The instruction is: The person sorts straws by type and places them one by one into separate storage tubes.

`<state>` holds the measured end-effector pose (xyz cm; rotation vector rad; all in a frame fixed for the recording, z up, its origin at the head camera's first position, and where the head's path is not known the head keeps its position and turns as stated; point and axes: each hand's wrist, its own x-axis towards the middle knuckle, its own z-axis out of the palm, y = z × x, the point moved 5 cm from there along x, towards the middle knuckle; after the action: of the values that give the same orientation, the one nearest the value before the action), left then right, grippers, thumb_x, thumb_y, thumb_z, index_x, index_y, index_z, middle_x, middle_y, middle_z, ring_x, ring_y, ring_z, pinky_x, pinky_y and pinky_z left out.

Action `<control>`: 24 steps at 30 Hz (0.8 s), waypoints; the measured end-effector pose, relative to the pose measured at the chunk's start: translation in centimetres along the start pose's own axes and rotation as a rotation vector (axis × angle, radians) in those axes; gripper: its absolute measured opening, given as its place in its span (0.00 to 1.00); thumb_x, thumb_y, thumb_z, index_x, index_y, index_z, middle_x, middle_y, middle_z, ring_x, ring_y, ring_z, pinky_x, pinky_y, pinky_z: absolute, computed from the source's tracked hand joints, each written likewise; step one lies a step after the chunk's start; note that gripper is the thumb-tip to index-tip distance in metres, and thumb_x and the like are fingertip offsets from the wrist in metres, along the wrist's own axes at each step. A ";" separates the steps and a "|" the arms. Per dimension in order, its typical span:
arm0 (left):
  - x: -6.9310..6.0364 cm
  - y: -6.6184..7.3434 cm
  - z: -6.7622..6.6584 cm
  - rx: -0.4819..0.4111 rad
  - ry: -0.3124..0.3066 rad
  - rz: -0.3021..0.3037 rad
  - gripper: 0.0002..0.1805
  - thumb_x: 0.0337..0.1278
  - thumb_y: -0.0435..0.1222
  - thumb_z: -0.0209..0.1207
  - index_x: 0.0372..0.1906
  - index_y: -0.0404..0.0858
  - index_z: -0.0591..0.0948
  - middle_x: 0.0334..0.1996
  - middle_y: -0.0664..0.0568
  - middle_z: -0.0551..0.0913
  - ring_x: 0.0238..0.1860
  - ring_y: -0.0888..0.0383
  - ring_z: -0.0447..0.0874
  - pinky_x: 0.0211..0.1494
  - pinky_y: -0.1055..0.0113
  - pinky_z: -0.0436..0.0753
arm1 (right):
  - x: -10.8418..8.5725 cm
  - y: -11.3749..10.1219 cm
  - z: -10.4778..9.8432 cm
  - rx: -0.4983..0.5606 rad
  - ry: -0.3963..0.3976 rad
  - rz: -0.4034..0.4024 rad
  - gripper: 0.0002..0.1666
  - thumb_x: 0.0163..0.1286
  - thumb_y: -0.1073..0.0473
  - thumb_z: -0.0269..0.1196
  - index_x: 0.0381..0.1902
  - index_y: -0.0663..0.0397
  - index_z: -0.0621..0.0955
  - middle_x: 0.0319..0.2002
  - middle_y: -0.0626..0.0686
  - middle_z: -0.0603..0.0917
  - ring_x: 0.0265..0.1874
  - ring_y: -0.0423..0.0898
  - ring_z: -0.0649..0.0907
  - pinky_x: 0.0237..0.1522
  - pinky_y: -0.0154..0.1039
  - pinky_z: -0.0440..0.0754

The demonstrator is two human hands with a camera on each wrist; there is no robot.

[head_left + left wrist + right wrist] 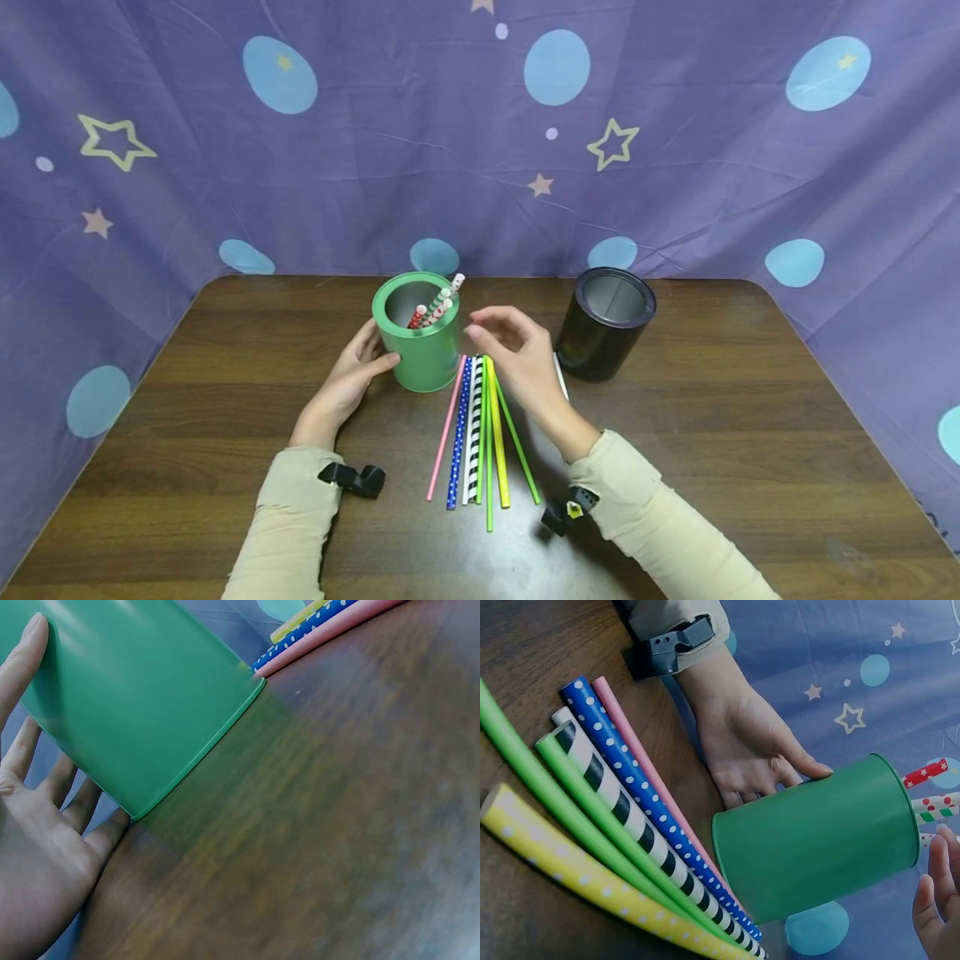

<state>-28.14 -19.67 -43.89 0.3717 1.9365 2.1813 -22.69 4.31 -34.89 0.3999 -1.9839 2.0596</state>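
My left hand holds the side of a green can, thumb at the front and fingers behind. Several patterned paper straws stand in the can, among them a red one and a green-striped one, leaning towards its right rim. Just right of that rim is my right hand, fingers loosely bent and nothing seen between them; in the right wrist view its fingertips are near the straw tops. Below it lie more straws: pink, blue dotted, black-and-white striped, yellow and green.
To the right stands a black can, open at the top, with a white straw lying beside it, partly hidden by my right hand. The wooden table ends at a purple curtain behind both cans.
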 end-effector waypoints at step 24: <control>0.0 -0.1 -0.1 -0.011 -0.002 -0.005 0.44 0.64 0.27 0.59 0.79 0.37 0.48 0.78 0.43 0.47 0.78 0.49 0.41 0.77 0.48 0.43 | -1.7 3.9 -1.7 -0.168 -0.011 0.275 0.12 0.64 0.68 0.66 0.45 0.68 0.83 0.34 0.59 0.86 0.24 0.41 0.80 0.29 0.39 0.83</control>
<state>-28.20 -19.73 -44.05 0.3667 1.9217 2.1869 -22.61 5.85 -39.18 0.1092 -2.3072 2.0211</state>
